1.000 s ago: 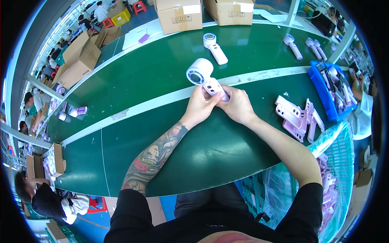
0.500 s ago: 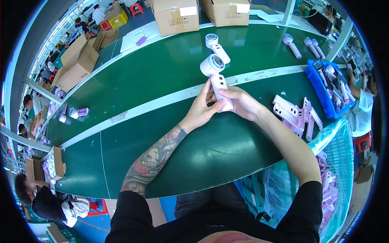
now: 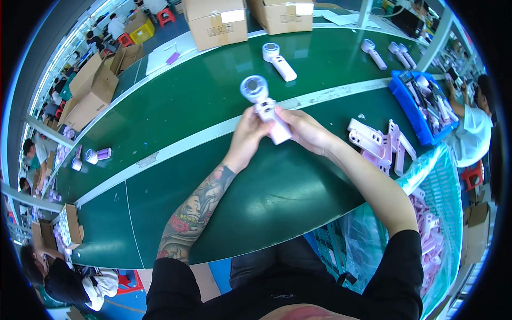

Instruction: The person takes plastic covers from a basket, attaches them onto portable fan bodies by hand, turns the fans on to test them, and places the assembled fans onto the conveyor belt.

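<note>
A pale pink handheld fan (image 3: 278,131) is held up over the green table, its round head tilted away to the upper left. My left hand (image 3: 246,136) grips the handle from its left side, thumb across the front. From the right, my right hand (image 3: 305,129) presses its thumb on the handle near the dark button openings; its other fingers are partly hidden behind. Beyond it, another handheld fan (image 3: 281,64) lies on the green belt. To the right of my hands is a pile of pink handle shells (image 3: 373,143).
A blue bin (image 3: 399,98) of assorted parts sits at the right. Below it, a teal-lined basket (image 3: 453,213) holds many pink shells. A white rail (image 3: 213,131) divides table and belt. Cardboard boxes (image 3: 216,26) stand at the back. Co-workers sit at both sides.
Both hands have moved slightly left with the fan, whose head now leans further left and shows more of its face. The whole view has shifted a little.
</note>
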Tool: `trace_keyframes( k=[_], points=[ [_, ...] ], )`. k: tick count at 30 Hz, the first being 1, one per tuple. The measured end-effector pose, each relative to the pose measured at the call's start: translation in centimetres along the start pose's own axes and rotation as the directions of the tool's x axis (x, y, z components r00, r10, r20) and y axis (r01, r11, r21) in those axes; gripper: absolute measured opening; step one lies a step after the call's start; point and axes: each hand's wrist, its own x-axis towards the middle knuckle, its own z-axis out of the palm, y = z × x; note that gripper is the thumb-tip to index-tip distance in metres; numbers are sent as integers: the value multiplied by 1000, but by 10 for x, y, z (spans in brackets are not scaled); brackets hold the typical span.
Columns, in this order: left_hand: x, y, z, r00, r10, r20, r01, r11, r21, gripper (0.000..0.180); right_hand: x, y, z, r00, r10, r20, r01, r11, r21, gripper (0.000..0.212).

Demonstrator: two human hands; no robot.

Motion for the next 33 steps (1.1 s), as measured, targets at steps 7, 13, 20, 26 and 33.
trace_keyframes(
  k=[7, 13, 20, 26, 33],
  points=[
    [18, -7, -32, 901, -74, -428, -16, 979, -203, 52, -18, -24, -50, 991, -80, 106, 128, 787, -604, 42],
    [59, -5, -115, 826, 21, -564, -35, 999, -14, 47, -93, -89, -102, 977, 16, -211, -212, 69, -975, 35],
    [74, -1, -154, 808, 125, -576, 533, 265, 804, 53, -118, -75, -111, 968, 8, -251, -249, -98, -964, 38],
    [17, 23, -239, 589, 493, -640, 642, 195, 742, 49, -101, -80, -72, 969, -90, -231, -227, 49, -973, 44],
    [-101, 66, -380, 236, 746, -623, 905, 64, 420, 55, -51, -69, -12, 971, -237, 8, 88, 332, -939, 48]
  ],
)
